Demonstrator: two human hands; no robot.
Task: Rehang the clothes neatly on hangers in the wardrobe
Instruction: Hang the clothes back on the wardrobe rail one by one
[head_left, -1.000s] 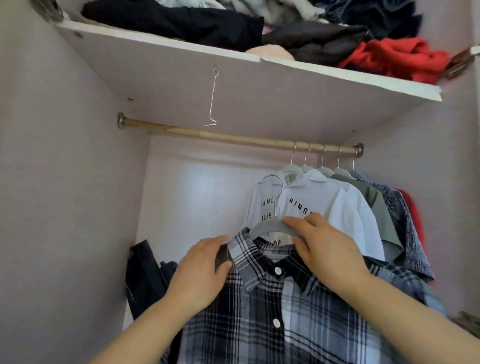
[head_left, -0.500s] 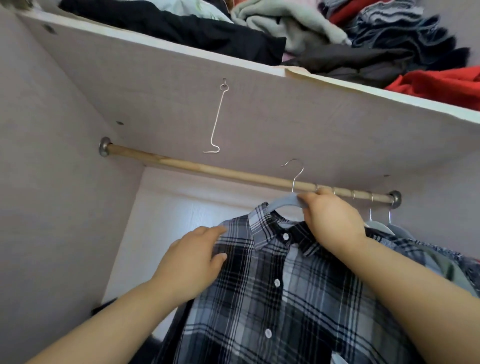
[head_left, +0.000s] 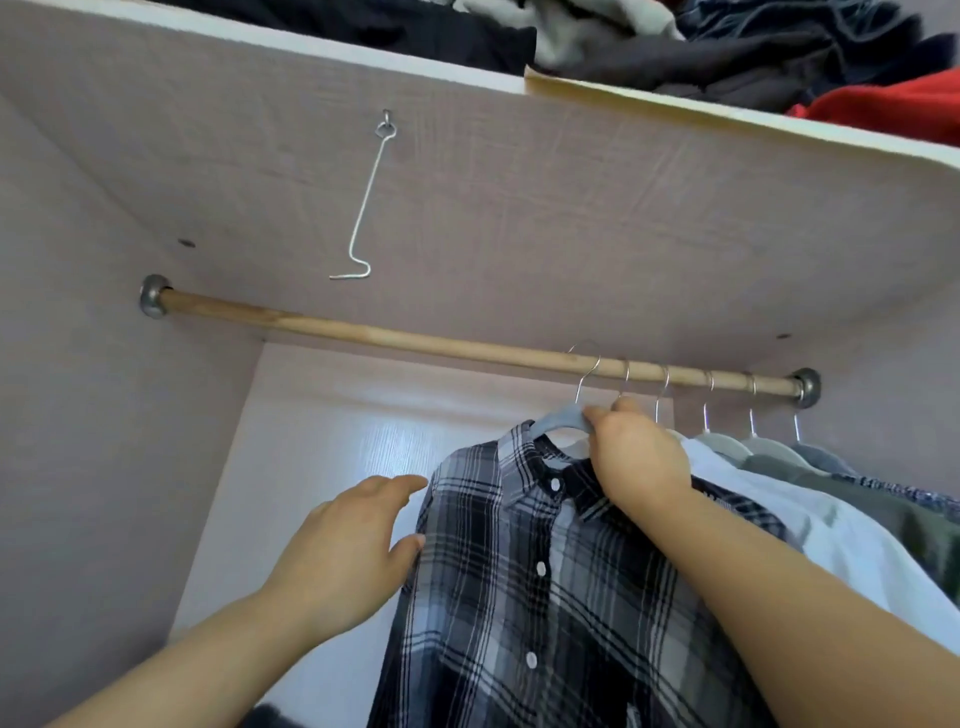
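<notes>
- The plaid shirt (head_left: 545, 561) is held up on a pale hanger (head_left: 561, 419) just below the wooden rail (head_left: 415, 340), left of the row of hung clothes (head_left: 831, 493).
- The hanger neck is pinched by the right hand (head_left: 634, 457); the left hand (head_left: 343, 551) lies spread against the shirt's shoulder edge.
- The metal hook (head_left: 584, 371) overlaps the rail; whether it is seated cannot be told. Released early, the shirt could drop.
- The shirt could slide off the hanger's left end if tugged.
- The shirt's long axis hangs downward, collar uppermost, buttons toward the camera.
</notes>
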